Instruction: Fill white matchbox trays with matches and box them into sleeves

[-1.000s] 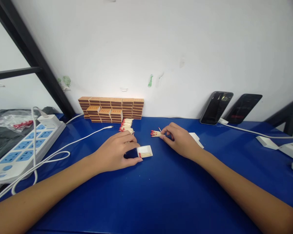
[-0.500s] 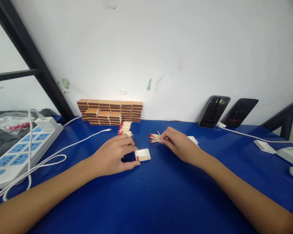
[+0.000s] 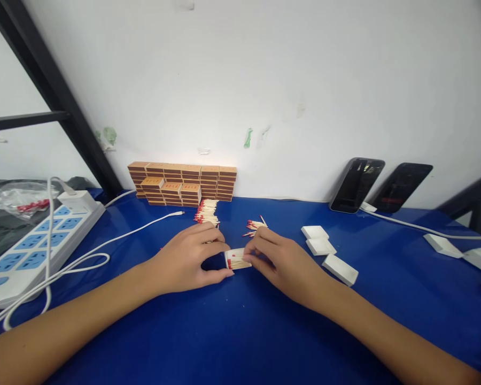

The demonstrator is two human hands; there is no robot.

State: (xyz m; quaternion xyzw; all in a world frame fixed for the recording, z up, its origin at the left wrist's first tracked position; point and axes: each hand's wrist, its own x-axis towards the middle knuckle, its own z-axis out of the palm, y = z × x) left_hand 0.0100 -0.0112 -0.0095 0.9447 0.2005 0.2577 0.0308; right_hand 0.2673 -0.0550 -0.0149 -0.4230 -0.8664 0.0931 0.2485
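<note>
A white rectangular tray (image 3: 240, 251), thin-walled and smooth, is positioned on the blue, glossy tabletop (image 3: 240, 337) and is occupied by red-headed matches (image 3: 235, 264) laid lengthwise. Its left end is held between the thumb and fingers of the left hand (image 3: 192, 256). At its right end, the fingertips of the right hand (image 3: 284, 262) are drawn narrow; whether a match is gripped cannot be told. Filling is judged partly done: a small loose pile (image 3: 255, 226) is left just beyond, and a larger heap (image 3: 207, 212) farther left. Three white trays (image 3: 340, 269) are set apart rightward. Orange-topped, brown-sided matchboxes (image 3: 184, 184) are stacked by the wall (image 3: 288, 80).
</note>
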